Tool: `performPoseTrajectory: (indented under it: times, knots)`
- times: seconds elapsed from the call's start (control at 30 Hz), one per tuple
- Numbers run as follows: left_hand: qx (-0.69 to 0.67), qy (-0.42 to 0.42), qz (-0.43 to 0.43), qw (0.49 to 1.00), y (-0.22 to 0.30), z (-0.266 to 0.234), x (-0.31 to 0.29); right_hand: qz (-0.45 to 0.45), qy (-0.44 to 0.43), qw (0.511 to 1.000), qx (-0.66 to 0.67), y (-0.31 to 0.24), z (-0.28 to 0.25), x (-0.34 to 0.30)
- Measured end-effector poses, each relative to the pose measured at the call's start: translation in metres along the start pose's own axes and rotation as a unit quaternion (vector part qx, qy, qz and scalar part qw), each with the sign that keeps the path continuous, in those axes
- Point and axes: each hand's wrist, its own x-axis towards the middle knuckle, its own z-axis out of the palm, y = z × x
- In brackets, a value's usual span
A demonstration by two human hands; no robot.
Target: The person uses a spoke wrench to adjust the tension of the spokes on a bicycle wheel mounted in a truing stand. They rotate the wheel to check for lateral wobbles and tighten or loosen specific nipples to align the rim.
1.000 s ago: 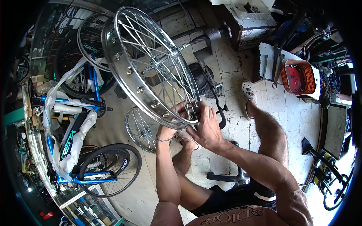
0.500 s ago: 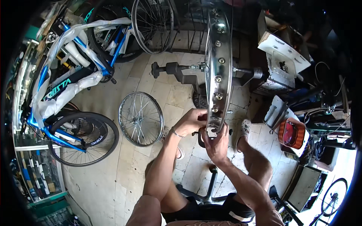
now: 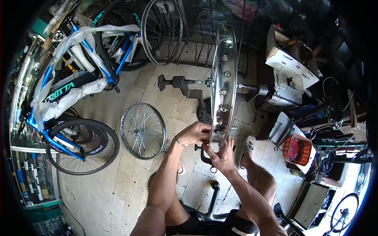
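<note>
A shiny metal bicycle wheel [image 3: 223, 92] stands edge-on in front of me, tyre off, with spoke nipples showing along the inside of its rim. A dark wheel truing stand [image 3: 192, 90] carries it by the axle. At the rim's near end, my left hand [image 3: 193, 134] is closed against its left side, fingertips partly hidden behind the metal. My right hand [image 3: 222, 158] grips the rim's lowest visible part from the near right, thumb on one side and fingers on the other. Whether a small tool is in either hand cannot be seen.
Another spoked wheel [image 3: 143, 131] lies on the tiled floor at left. Beyond it stands a blue bicycle frame [image 3: 47, 74] in white wrapping. An orange basket [image 3: 298, 149] and a white drawer box [image 3: 291, 65] are at right. Between my legs is a black stool base [image 3: 214, 200].
The whole view has shifted slightly, so the scene sits a little lower and more to the left. Both hands stay at the near end of the rim.
</note>
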Motion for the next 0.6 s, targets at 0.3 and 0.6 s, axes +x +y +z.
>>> performPoseTrajectory:
  times: [0.3, 0.6]
  knots:
    - [0.264, 0.152, 0.087, 0.948, 0.004, 0.022, 0.003, 0.042, 0.123, 0.99, 0.062, -0.02, 0.003, -0.006]
    - [0.139, 0.125, -0.007, 0.982, -0.011, 0.005, -0.006, 0.061, 0.12, 0.984, 0.114, -0.018, 0.016, -0.015]
